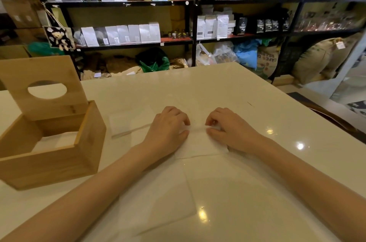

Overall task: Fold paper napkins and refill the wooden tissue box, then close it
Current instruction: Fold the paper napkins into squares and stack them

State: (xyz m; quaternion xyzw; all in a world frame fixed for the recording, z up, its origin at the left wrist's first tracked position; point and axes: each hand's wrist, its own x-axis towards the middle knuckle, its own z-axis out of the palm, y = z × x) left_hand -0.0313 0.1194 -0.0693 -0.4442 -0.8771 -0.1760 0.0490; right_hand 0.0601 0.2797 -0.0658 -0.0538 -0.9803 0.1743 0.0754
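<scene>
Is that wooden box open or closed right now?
Open. The wooden tissue box has its lid, the panel with the oval hole, standing up at the back, and white napkins show inside.

Surfaces, as I see them:
Tissue box (59,154) is pale matt wood, grain visible. Napkin (200,146) is thin white matt paper. Table (257,192) is smooth, glossy cream, reflecting lamps.

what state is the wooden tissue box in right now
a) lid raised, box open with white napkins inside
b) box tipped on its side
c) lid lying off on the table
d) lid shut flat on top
a: the lid stands raised behind the wooden tissue box, and white napkins show inside.
</scene>
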